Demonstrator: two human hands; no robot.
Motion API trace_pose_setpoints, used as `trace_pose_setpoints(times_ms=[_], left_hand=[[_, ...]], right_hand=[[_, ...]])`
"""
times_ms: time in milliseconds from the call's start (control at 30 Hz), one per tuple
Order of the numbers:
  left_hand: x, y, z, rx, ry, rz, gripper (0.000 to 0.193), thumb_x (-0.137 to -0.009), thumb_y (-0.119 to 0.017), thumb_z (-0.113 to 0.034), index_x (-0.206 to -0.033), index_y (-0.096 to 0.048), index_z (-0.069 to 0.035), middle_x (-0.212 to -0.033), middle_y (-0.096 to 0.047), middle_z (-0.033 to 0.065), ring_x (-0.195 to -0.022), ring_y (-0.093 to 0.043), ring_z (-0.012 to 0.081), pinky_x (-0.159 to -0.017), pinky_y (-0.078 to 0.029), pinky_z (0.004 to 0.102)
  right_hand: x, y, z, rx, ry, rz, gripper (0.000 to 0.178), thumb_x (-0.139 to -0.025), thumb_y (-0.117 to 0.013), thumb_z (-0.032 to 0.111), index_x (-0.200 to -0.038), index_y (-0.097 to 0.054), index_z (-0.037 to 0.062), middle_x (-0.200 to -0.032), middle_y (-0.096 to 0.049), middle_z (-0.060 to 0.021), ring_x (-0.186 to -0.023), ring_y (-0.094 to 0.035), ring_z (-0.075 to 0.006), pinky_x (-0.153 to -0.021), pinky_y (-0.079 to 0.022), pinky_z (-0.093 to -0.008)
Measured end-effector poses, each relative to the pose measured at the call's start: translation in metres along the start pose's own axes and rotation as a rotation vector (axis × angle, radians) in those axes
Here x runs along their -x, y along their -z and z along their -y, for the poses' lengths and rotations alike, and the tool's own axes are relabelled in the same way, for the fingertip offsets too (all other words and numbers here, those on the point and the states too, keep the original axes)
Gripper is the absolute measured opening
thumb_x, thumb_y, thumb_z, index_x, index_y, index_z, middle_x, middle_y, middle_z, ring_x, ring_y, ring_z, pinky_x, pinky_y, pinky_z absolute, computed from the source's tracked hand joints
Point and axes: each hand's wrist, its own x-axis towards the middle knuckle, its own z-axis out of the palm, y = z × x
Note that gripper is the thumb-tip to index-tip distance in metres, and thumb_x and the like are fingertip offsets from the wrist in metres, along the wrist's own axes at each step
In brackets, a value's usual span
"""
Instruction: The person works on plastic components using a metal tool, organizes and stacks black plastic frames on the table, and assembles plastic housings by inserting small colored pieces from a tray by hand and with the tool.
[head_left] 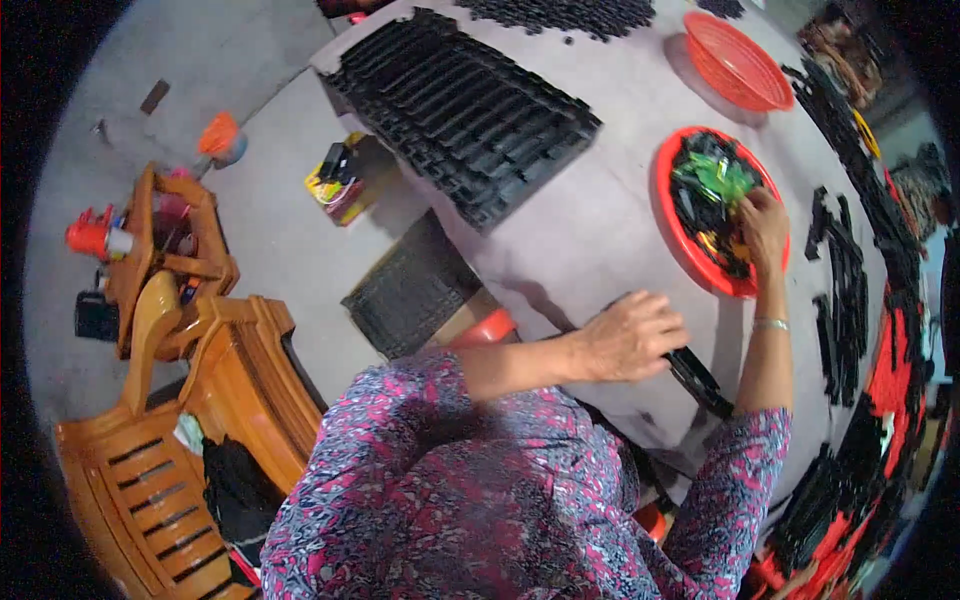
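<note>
My left hand (632,338) is closed over a long, narrow black piece (698,381), whose end sticks out past the fingers toward my right forearm. My right hand (764,222) reaches into a round red tray (667,208), fingers bent and pressed together at its right side. Small black parts (690,195) lie in that tray, with a shiny green wrapper-like piece (722,176) and some yellow-orange bits (712,243). Whatever the right fingertips pinch is hidden. Left of the tray, stacked rows of long black pieces (470,115) form a block.
A red plastic basket (735,65) stands at the far right of the pale tabletop. Many small black parts (570,12) are spread at the far edge. Loose black strips (845,300) lie to the right. At left are a wooden chair (150,490) and a small cardboard box (340,185).
</note>
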Motion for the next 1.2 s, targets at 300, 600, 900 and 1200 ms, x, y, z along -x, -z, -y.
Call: trace_pose_setpoints(times_ms=[300,600,900,1200], left_hand=[[0.003,-0.004,-0.002,0.016,0.011,-0.038,0.039,-0.064,-0.077,-0.024,-0.096,-0.06,-0.01,-0.09,-0.053,0.003,-0.089,-0.052,0.0231,-0.077,-0.044,0.0382],[0.008,-0.009,-0.001,0.006,-0.033,0.011,0.039,-0.062,-0.075,-0.023,-0.096,-0.06,-0.01,-0.09,-0.054,0.004,-0.09,-0.053,0.0236,-0.078,-0.043,0.0385],[0.009,-0.015,-0.013,0.06,-0.069,0.045,0.037,-0.063,-0.075,-0.025,-0.094,-0.059,-0.012,-0.088,-0.052,0.003,-0.088,-0.051,0.0226,-0.075,-0.041,0.0389],[0.005,0.007,0.0,0.164,0.039,0.047,0.054,-0.063,-0.079,-0.023,-0.112,-0.062,-0.009,-0.106,-0.056,0.0118,-0.098,-0.055,0.0338,-0.087,-0.045,0.0479]], right_hand=[[0.054,0.052,0.011,-0.528,-0.097,0.141,0.026,-0.089,-0.062,0.021,-0.097,-0.068,-0.0019,-0.077,-0.06,0.0013,-0.068,-0.051,-0.0095,-0.063,-0.042,-0.0256],[0.154,0.103,0.067,-0.739,-0.17,0.278,0.014,-0.086,-0.061,0.011,-0.092,-0.065,0.0,-0.077,-0.05,0.0047,-0.071,-0.043,-0.0059,-0.066,-0.034,-0.0219],[0.213,0.119,0.061,-0.762,-0.084,0.274,0.012,-0.085,-0.066,0.007,-0.091,-0.062,-0.0025,-0.086,-0.053,0.0004,-0.08,-0.048,-0.0097,-0.071,-0.039,-0.023],[0.255,0.119,0.049,-0.523,-0.311,0.169,0.014,-0.083,-0.066,0.005,-0.096,-0.067,-0.0024,-0.087,-0.066,-0.004,-0.083,-0.058,-0.0107,-0.075,-0.047,-0.0255]])
